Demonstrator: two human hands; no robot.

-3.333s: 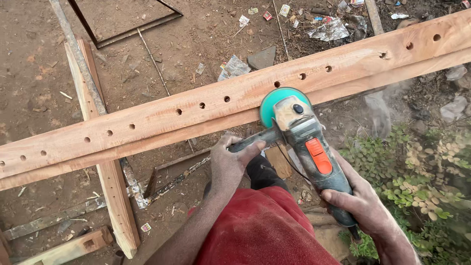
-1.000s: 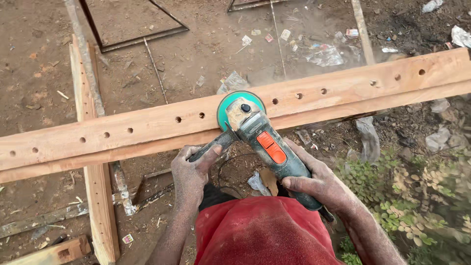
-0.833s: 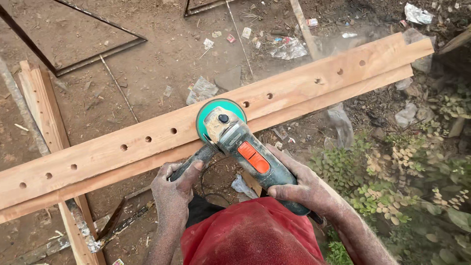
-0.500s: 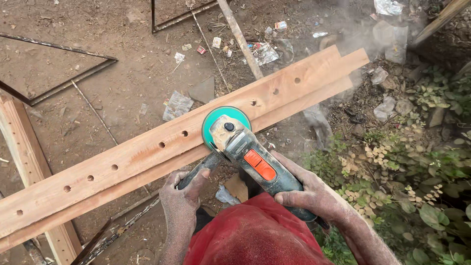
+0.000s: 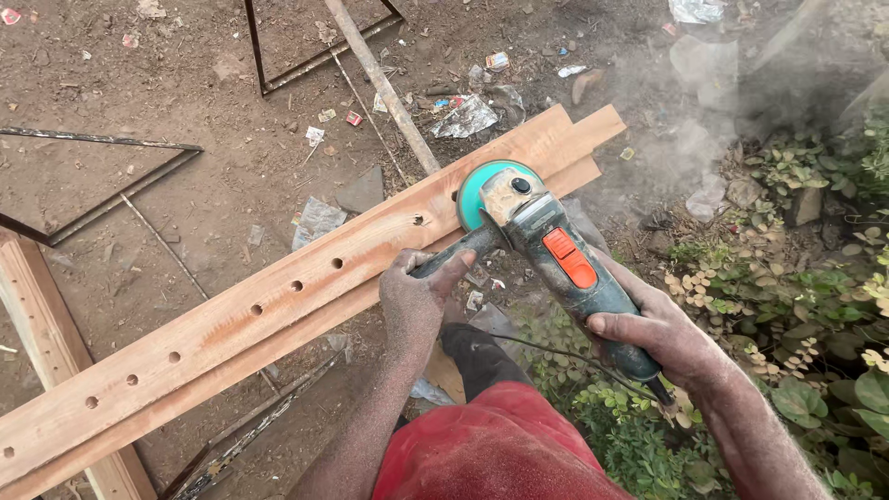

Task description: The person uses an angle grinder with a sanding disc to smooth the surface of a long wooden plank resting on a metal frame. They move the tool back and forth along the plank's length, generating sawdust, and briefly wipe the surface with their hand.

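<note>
Hidden: your left hand (image 5: pixel 414 301) covers the grinder (image 5: pixel 546 250) side handle's end; the green guard conceals the disc. Cut off: plank (image 5: pixel 278 310) at the lower left edge. Blurred: dust haze, upper right.

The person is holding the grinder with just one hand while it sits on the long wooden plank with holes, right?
Not quite. The head view shows both hands on the grinder: the left hand grips the side handle and the right hand grips the rear body. The rest is right: its green disc guard sits on the long wooden plank with holes.
</note>
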